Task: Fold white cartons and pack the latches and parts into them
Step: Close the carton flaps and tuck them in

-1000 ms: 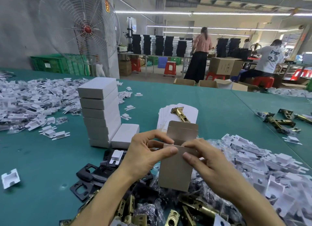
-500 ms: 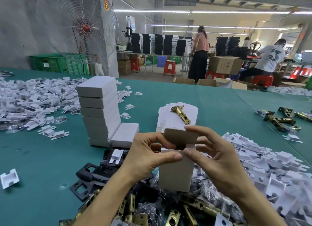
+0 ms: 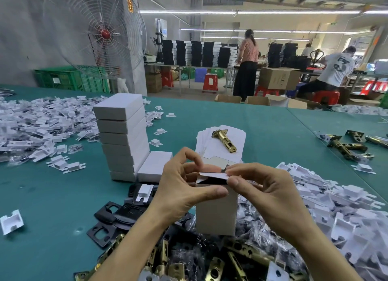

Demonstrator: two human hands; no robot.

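Fingers (image 3: 214,191) of the left hand (image 3: 180,188) grip the upright white carton (image 3: 216,215); the right hand (image 3: 273,199) pinches its top flap. Around them on the teal surface (image 3: 273,134): white inserts (image 3: 340,199) right, stacked cartons (image 3: 121,134) beyond-left, brass latches (image 3: 241,253) crowding beneath.

Head-worn view — forward and down, close over hands (image 3: 226,196).
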